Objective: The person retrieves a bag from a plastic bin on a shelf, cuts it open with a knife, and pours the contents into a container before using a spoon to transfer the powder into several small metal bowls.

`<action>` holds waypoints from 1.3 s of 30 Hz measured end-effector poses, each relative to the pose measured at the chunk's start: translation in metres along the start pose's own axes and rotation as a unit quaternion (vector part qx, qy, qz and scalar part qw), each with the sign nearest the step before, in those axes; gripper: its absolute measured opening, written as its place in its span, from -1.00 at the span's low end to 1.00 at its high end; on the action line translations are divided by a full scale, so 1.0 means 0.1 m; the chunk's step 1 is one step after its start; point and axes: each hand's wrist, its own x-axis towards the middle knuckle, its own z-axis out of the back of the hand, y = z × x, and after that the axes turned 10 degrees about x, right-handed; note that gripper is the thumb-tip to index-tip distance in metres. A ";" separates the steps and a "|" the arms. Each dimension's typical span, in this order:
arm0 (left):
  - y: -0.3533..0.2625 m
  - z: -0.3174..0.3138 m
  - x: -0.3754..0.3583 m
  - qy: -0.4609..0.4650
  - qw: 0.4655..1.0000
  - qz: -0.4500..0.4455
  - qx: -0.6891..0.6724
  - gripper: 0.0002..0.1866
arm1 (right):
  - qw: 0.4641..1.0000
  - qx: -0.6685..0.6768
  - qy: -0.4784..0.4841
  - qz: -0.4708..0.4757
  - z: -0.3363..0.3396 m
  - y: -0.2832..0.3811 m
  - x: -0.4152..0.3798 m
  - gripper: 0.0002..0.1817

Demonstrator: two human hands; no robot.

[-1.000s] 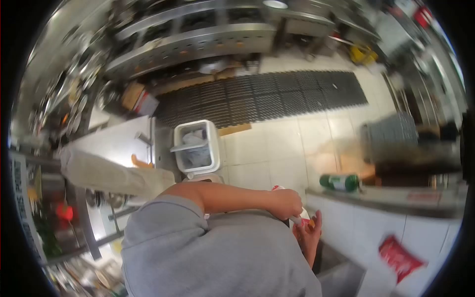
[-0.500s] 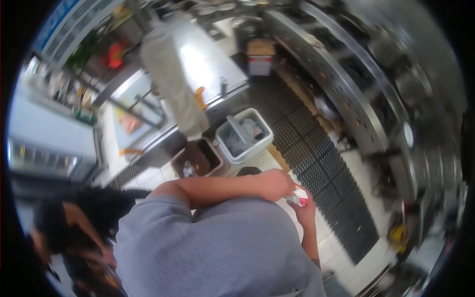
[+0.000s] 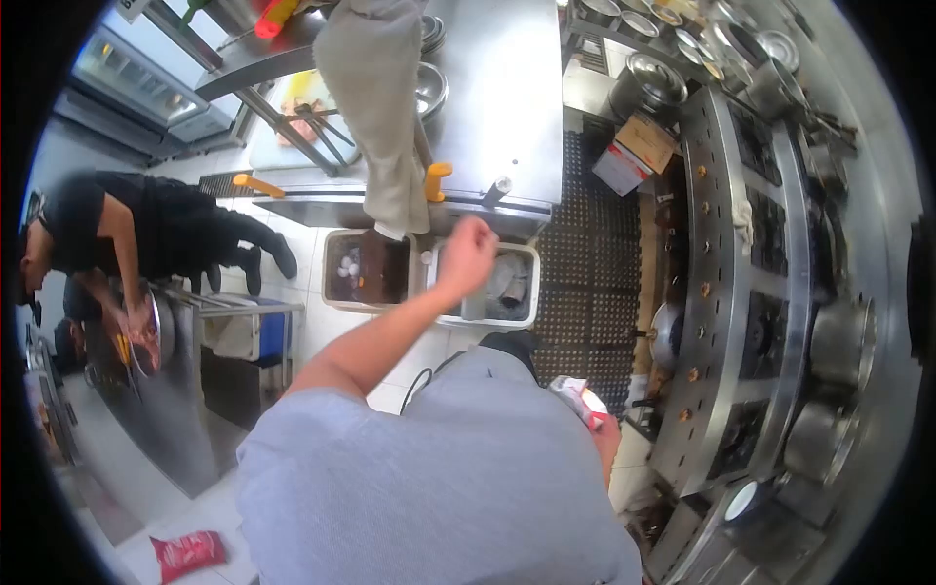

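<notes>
Faces a shiny stainless-steel surface beyond the left hand, with a white rectangular plastic bin below that hand. Curls the left fingers; cannot tell whether fully closed. Grips a red-and-white soft packet in the right hand.

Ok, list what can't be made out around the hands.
In the head view:
Left hand: blurred; cannot tell whether it holds anything.
Right hand: partly hidden behind the red-and-white soft packet.
White rectangular plastic bin: inside partly covered by the left hand.
</notes>
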 end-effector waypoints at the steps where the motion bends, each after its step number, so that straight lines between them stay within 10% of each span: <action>1: 0.01 0.03 0.18 -0.048 0.998 0.041 0.002 -0.70 | 0.998 -0.005 -0.017 -0.060 0.17 -0.11 0.15 -0.58; 6: 0.09 -0.05 0.69 -0.249 0.965 0.072 0.044 -0.50 | 0.989 0.118 -0.053 -0.073 0.90 0.33 0.80 -0.58; 21: -0.49 -0.41 0.26 -0.279 0.901 0.299 0.146 -0.78 | 0.978 0.149 0.126 0.070 2.11 0.58 3.91 -0.59; 39: 0.89 1.45 0.81 -0.531 0.756 0.381 0.022 -0.65 | 0.862 0.210 0.372 0.272 0.52 3.95 5.46 -0.73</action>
